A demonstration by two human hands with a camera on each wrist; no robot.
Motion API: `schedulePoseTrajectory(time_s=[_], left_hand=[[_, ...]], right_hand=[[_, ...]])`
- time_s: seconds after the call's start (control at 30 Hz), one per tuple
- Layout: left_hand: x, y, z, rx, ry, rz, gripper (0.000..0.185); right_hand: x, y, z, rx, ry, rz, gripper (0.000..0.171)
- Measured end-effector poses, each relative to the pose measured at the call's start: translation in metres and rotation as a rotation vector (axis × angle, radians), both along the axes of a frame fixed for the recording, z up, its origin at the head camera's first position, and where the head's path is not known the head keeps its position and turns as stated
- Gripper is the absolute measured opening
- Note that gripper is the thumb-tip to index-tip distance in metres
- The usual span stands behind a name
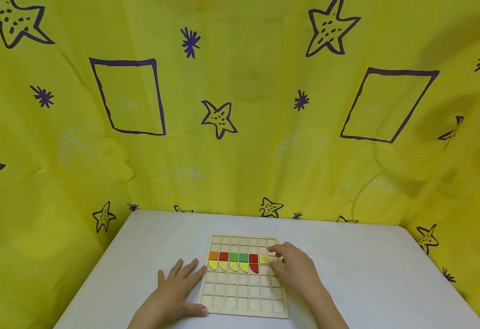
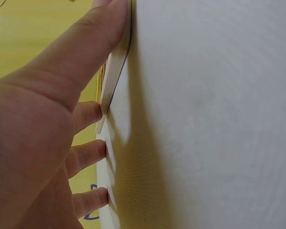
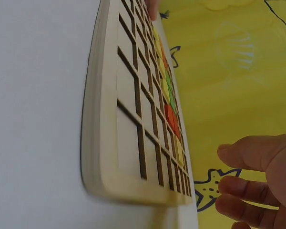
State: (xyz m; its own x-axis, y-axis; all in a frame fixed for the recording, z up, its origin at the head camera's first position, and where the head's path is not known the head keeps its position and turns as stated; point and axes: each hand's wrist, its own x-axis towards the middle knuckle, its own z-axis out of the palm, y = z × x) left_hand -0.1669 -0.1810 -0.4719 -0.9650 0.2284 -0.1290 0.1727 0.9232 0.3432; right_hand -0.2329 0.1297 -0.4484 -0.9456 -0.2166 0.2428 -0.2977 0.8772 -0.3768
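Note:
A wooden grid board (image 1: 243, 303) lies on the white table. One row of its cells holds coloured squares: an orange square (image 1: 213, 256), two red, two green and a pale yellow square (image 1: 263, 259). Directly below sit several yellow quarter circles (image 1: 223, 266) and a red quarter circle (image 1: 254, 267). My left hand (image 1: 170, 292) is spread flat at the board's left side, thumb at the near corner and index fingertip by the edge. Over the right edge hovers my right hand (image 1: 299, 267), its fingers loosely bent beside the pale yellow square; nothing shows between thumb and fingers in the right wrist view.
White cloth covers the table (image 1: 367, 274) on both sides of the board. A yellow curtain (image 1: 248, 173) with dark stars and outlined shapes hangs behind and around the table.

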Motion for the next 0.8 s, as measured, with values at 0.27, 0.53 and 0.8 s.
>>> schedulePoseTrajectory(time_s=[0.27,0.53,0.8], left_hand=[[0.003,-0.003,-0.002,-0.002,0.063,-0.024,0.098],[0.004,-0.002,-0.001,-0.016,0.098,-0.039,0.098],[0.005,-0.005,-0.002,0.005,0.112,-0.028,0.098]], right_hand=[[0.011,0.038,-0.002,0.061,0.008,-0.027,0.046],[0.026,0.075,-0.012,0.125,-0.007,-0.032,0.040],[0.031,0.103,-0.017,0.174,-0.074,-0.009,0.046]])
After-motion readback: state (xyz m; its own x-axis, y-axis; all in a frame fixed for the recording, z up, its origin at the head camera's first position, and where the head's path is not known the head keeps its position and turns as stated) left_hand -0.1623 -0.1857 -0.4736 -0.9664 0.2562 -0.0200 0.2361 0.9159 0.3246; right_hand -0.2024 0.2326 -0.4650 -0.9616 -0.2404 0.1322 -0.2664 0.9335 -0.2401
